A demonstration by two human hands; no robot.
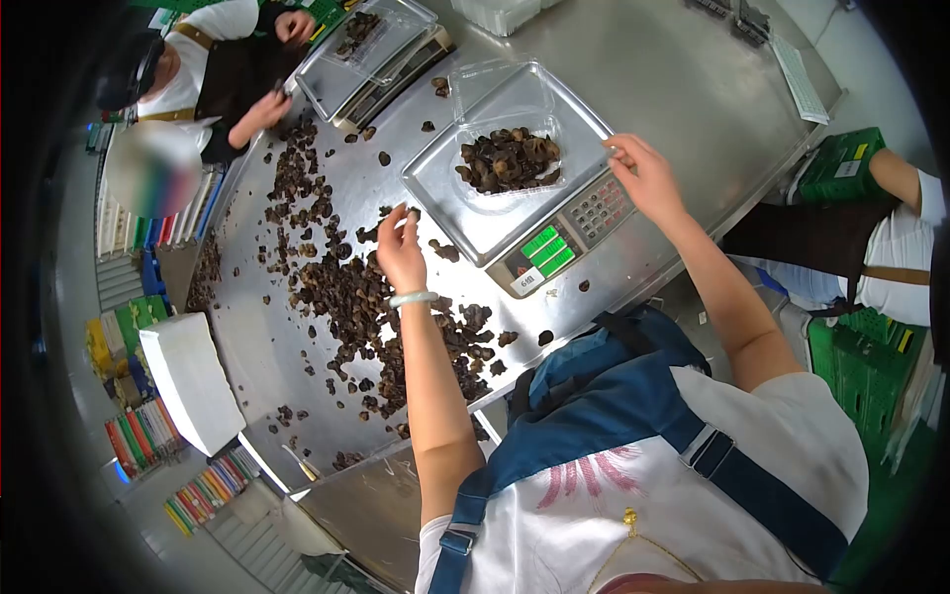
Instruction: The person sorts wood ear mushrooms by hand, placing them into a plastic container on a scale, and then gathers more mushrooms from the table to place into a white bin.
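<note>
A clear plastic clamshell box (469,188) with its lid folded back holds a heap of dark wood ear mushrooms (510,160). It sits on the metal tray (435,213) of a digital scale (539,259) with lit green displays. My left hand (401,255), a pale bangle at its wrist, is pinched round a small wood ear piece (414,214) beside the tray's left edge. At the tray's right corner, my right hand (645,180) has its fingers apart, fingertips right at the rim. Loose wood ear mushrooms (341,297) lie spread left of the scale.
Across the steel table (683,89), a person (223,69) works by a second scale (371,59). Another person (871,247) stands at the right near green crates (841,163). A white foam box (193,381) is beyond the table's left edge. Clear containers (500,14) stand at the back.
</note>
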